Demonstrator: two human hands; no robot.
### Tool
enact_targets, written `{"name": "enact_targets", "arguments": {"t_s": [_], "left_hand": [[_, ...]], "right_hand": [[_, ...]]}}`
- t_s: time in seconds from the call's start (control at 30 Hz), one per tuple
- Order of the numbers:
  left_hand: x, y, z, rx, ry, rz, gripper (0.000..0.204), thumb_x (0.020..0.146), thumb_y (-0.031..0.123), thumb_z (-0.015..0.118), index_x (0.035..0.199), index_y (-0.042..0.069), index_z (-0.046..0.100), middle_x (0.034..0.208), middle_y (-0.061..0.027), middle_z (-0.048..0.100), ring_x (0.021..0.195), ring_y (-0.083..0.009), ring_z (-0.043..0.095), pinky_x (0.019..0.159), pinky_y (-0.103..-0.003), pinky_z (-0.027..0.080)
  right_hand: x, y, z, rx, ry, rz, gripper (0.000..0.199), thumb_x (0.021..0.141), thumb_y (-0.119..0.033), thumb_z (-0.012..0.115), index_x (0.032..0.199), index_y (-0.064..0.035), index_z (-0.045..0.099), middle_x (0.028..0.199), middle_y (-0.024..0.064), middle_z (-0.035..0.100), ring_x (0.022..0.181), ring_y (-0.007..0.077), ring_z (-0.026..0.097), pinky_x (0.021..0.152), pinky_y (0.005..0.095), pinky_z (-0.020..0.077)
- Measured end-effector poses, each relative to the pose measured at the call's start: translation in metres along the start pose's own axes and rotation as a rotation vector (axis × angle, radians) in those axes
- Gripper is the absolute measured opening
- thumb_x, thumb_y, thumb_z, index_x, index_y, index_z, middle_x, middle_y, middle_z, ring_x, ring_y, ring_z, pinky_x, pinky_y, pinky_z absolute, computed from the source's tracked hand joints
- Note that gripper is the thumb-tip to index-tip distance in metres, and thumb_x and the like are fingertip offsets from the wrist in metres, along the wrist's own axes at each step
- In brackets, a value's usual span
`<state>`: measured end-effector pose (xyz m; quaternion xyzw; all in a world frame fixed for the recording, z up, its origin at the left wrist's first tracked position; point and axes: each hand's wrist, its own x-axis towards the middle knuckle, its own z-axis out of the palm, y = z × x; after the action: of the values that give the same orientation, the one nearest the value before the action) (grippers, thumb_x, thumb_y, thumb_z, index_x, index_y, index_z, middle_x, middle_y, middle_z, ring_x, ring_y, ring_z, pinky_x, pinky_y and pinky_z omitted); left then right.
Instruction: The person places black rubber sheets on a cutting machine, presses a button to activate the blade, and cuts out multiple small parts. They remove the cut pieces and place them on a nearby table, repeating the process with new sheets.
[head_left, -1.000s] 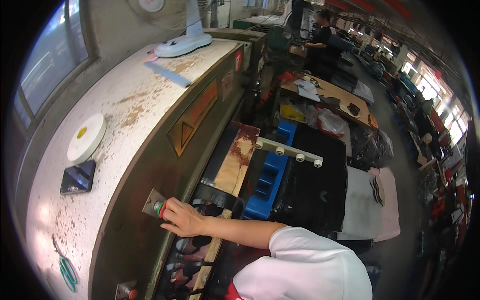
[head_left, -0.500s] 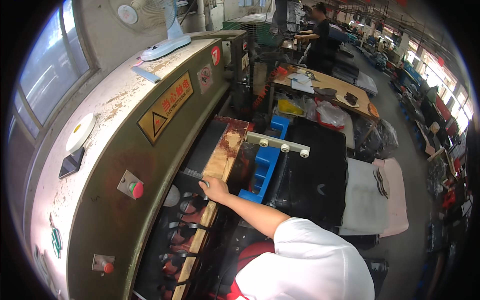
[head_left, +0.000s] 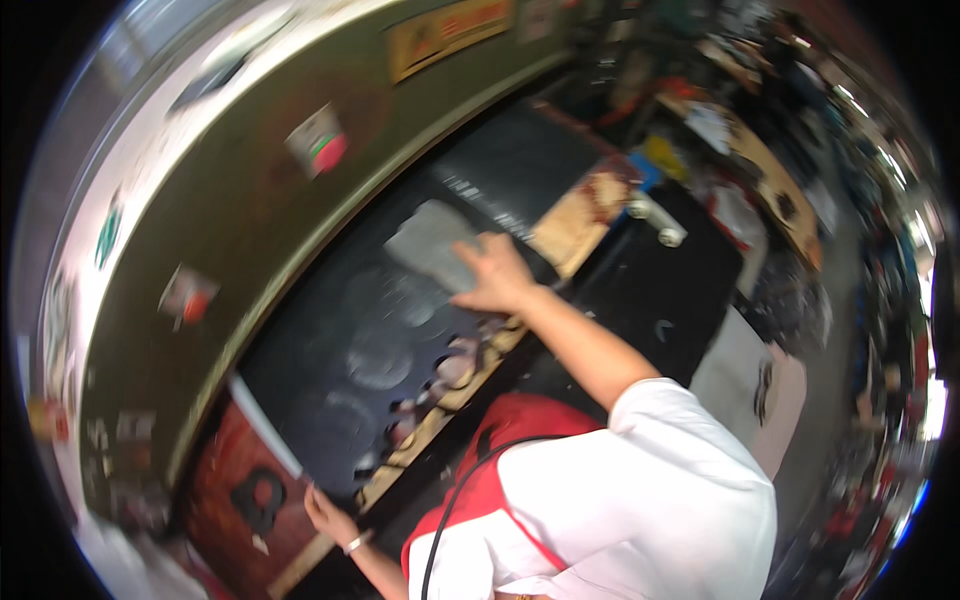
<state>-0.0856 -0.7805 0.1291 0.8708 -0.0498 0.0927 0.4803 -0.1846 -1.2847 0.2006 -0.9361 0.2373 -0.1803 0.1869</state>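
Blur softens my feed, but I can read the right hand [head_left: 500, 278] with its fingers spread apart, tips at the near edge of an irregular grey piece [head_left: 430, 240] lying on the dark board [head_left: 310, 345]. My left hand [head_left: 332, 516] is at the board's lower corner, by the end of a pale strip [head_left: 265, 425]; whether its fingers grip anything, I can't tell. I judge the step in hand to be positioning or taking up that piece; the next move calls for right fingertips well seated on it.
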Motion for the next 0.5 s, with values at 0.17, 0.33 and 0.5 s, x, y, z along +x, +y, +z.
{"name": "enact_targets", "arguments": {"t_s": [0.17, 0.33, 0.5], "left_hand": [[0.001, 0.062, -0.006, -0.098, 0.166, -0.097, 0.031, 0.097, 0.011, 0.056, 0.126, 0.001, 0.052, 0.094, -0.0032, 0.061, 0.084, -0.0111, 0.055, 0.078, -0.024, 0.045], [0.029, 0.183, 0.065, -0.149, -0.134, 0.122, 0.023, 0.095, 0.006, 0.056, 0.116, -0.001, 0.061, 0.097, -0.0076, 0.067, 0.09, -0.0142, 0.063, 0.083, -0.026, 0.048], [0.015, 0.276, 0.217, -0.026, -0.742, 0.701, 0.035, 0.079, 0.014, 0.071, 0.112, 0.004, 0.064, 0.094, -0.0115, 0.066, 0.094, -0.0301, 0.062, 0.086, -0.041, 0.047]], "right_hand": [[-0.019, -0.004, -0.007, 0.174, 0.12, 0.043, 0.079, 0.055, -0.025, 0.086, 0.127, -0.0116, 0.056, 0.128, 0.0264, 0.046, 0.119, 0.042, 0.04, 0.1, 0.0462, 0.0412], [-0.009, 0.023, -0.048, 1.107, -0.075, 0.481, 0.066, 0.067, -0.013, 0.083, 0.126, -0.0057, 0.054, 0.115, 0.0128, 0.062, 0.099, 0.018, 0.061, 0.084, 0.0299, 0.05], [-0.007, 0.082, -0.068, 1.323, 0.259, 0.578, 0.053, 0.073, -0.003, 0.079, 0.119, -0.0023, 0.053, 0.101, 0.0125, 0.064, 0.085, 0.0159, 0.064, 0.076, 0.0277, 0.0525]]}}
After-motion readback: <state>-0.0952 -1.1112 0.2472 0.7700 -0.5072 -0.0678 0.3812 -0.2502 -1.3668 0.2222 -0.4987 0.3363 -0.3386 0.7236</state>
